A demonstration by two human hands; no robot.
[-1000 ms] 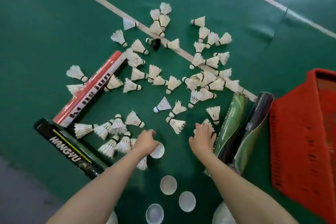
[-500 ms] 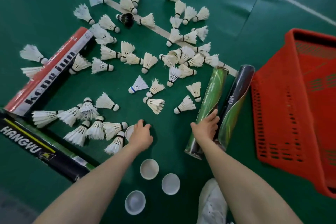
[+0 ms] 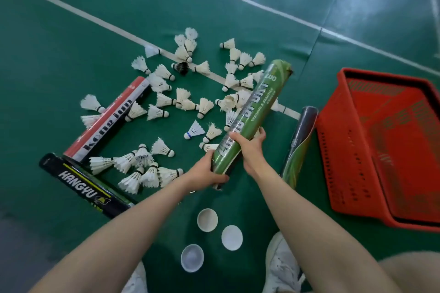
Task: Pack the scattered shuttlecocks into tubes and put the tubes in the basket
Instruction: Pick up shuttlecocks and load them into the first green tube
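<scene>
A green tube (image 3: pixel 256 107) is lifted off the floor, tilted up and away. My left hand (image 3: pixel 207 171) grips its near end and my right hand (image 3: pixel 250 147) grips it a little higher. Several white shuttlecocks (image 3: pixel 183 100) lie scattered on the green floor beyond and left of the tube, with a cluster (image 3: pixel 142 166) near my left arm. A dark green tube (image 3: pixel 298 145) lies beside the red basket (image 3: pixel 338 150). A red and white tube (image 3: pixel 109 119) and a black tube (image 3: pixel 83 183) lie at the left.
Three white tube caps (image 3: pixel 207 219) lie on the floor between my forearms. My white shoes (image 3: pixel 281 266) are at the bottom edge. White court lines (image 3: pixel 71 7) cross the green floor. One black shuttlecock (image 3: pixel 181 67) sits on the line.
My right hand has lifted the green tube off the floor and tilted it up. My left hand left the floor near the caps and took hold of the tube's near end.
</scene>
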